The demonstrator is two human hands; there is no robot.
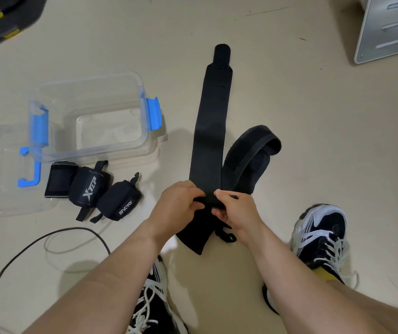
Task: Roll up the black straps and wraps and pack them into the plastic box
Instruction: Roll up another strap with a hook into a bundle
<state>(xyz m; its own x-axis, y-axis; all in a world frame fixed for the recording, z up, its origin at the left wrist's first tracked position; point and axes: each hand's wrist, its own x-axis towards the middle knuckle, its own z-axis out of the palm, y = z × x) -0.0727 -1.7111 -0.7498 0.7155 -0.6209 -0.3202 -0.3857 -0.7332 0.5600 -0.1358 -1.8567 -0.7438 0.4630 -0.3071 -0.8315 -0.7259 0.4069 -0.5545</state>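
Seen from above, a person's left hand (pixel 179 204) and right hand (pixel 235 208) meet over a beige floor (pixel 289 104). The fingers (pixel 199 206) of both hands are curled, pinching the near end of a long black strap (pixel 211 131), which stretches flat along the floor away from them. A curled black wrap (pixel 248 155) lies just right of it. To the left stands the open clear plastic box (pixel 84 79) with blue latches, and three rolled wraps (pixel 89 186) lie beside its near edge.
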